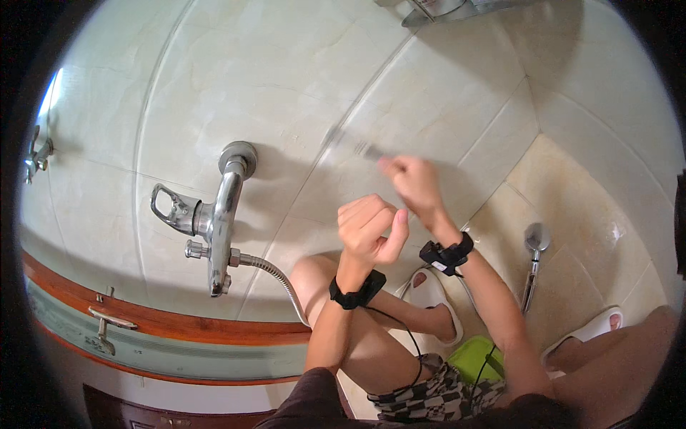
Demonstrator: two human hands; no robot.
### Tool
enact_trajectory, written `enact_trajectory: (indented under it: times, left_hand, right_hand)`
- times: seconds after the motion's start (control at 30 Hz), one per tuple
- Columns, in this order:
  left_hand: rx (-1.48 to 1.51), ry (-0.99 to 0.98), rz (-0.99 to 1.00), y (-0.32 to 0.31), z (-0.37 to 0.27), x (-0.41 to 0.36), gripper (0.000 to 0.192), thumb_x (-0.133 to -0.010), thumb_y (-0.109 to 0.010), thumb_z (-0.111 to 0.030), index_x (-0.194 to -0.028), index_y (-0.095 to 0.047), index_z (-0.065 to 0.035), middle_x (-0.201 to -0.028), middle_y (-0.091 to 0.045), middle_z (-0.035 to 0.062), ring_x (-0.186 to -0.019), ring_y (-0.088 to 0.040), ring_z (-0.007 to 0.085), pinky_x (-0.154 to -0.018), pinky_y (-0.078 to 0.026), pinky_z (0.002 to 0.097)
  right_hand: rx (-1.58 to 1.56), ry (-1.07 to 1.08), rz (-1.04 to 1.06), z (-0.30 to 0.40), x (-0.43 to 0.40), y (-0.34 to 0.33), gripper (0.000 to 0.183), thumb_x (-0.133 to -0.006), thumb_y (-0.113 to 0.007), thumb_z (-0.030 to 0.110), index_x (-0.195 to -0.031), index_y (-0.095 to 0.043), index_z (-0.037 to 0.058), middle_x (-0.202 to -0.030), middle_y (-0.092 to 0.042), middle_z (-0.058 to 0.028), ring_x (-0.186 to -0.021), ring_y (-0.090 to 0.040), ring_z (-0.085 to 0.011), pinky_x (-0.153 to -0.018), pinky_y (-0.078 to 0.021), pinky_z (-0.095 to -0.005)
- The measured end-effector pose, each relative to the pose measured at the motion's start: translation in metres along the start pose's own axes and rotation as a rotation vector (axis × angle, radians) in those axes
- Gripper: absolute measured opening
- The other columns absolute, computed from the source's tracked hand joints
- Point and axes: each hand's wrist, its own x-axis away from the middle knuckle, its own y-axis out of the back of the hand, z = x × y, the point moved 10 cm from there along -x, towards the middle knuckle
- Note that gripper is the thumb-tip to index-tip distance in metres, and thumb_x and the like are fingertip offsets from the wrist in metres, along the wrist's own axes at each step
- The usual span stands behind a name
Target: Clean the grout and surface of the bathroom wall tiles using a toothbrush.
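My right hand (415, 182) grips a slim, greyish handled tool (370, 151), possibly a brush, against or close to the tiled wall (300, 80). Motion blur hides the tool's far end, so its kind is unclear. Just left of it and nearer to me, my left hand (370, 228) is curled into a loose fist, and nothing shows in it. Black straps with small modules circle both wrists. To the left of my hands, a chrome mixer tap (222, 214) juts from the wall, with a metal shower hose (276, 271) running down from it.
A handheld shower head (536, 238) lies on the tiled floor (579, 214) at right. Beneath me is something green (477, 356), perhaps a stool. A wood-framed window (187, 327) with a latch lines the lower left. A shelf (434, 16) hangs at the top; another tap (38, 155) is far left.
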Motion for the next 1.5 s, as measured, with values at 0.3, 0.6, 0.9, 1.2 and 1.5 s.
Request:
enact_trajectory:
  times: [0.3,0.6,0.9,1.2,1.5]
  left_hand:
    - [0.021,0.007,0.01,-0.002,-0.001,-0.002,0.02,-0.074,-0.072,0.004,-0.062,-0.058,-0.0026,-0.059,-0.053,0.0075,-0.047,-0.048,0.0248,-0.046,-0.036,0.0342]
    - [0.004,0.023,0.018,-0.003,-0.001,-0.001,0.02,-0.076,-0.071,0.003,-0.062,-0.058,-0.0024,-0.058,-0.051,0.0075,-0.047,-0.047,0.0252,-0.045,-0.034,0.0347]
    - [-0.004,0.007,0.03,-0.003,-0.004,-0.004,0.018,-0.076,-0.071,0.004,-0.063,-0.06,-0.0017,-0.059,-0.054,0.0073,-0.047,-0.049,0.0242,-0.046,-0.035,0.033]
    - [-0.012,0.015,0.031,-0.007,-0.004,-0.002,0.02,-0.076,-0.071,0.005,-0.062,-0.058,-0.0018,-0.058,-0.053,0.0077,-0.047,-0.048,0.0244,-0.046,-0.035,0.0326]
    - [0.007,0.036,0.055,-0.012,-0.005,-0.002,0.022,-0.086,-0.066,0.002,-0.064,-0.068,-0.0029,-0.057,-0.058,0.0081,-0.048,-0.054,0.0215,-0.049,-0.04,0.0312]
  right_hand:
    - [0.09,-0.056,0.071,0.012,-0.009,0.016,0.05,-0.099,-0.067,0.034,-0.069,-0.055,-0.0046,-0.055,-0.04,-0.0142,-0.057,-0.035,-0.021,-0.053,-0.0358,-0.0438]
    - [0.056,-0.08,0.044,0.002,-0.009,0.008,0.051,-0.092,-0.07,0.043,-0.071,-0.065,-0.0034,-0.063,-0.059,-0.0264,-0.056,-0.056,-0.0359,-0.059,-0.0467,-0.0474]
    - [0.083,-0.015,0.021,0.026,-0.012,0.023,0.05,-0.097,-0.07,0.034,-0.068,-0.058,-0.0046,-0.055,-0.044,-0.0173,-0.053,-0.037,-0.0218,-0.051,-0.038,-0.0419]
    - [0.024,-0.12,-0.056,0.011,-0.013,0.031,0.05,-0.092,-0.07,0.043,-0.072,-0.067,-0.0032,-0.062,-0.061,-0.024,-0.055,-0.057,-0.0365,-0.06,-0.0475,-0.0478]
    - [0.081,-0.063,0.009,0.026,-0.011,0.028,0.054,-0.095,-0.072,0.036,-0.062,-0.055,-0.003,-0.051,-0.046,-0.013,-0.051,-0.037,-0.0196,-0.049,-0.0348,-0.042]
